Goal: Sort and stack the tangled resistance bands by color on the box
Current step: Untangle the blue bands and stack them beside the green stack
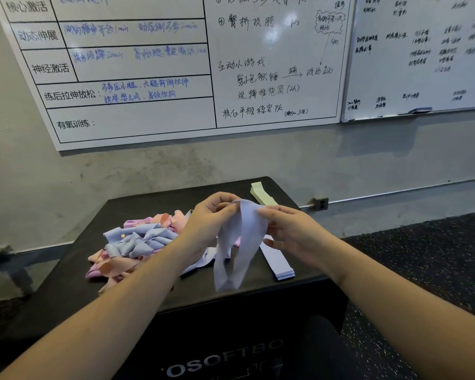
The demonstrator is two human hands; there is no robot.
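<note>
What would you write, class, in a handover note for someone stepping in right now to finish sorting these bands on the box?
Left hand and right hand: both pinch the top of one lavender band, which hangs above the box.
Done: a green stack at the far right; a lavender stack at the near right.
Left: lay the held band on the lavender stack, then sort the tangled pile of pink, peach and lavender bands on the left.

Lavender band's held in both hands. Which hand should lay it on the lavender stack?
Probably right. The right hand is directly above the lavender stack; the left hand sits over the tangled pile. Both pinch the lavender band.
</note>
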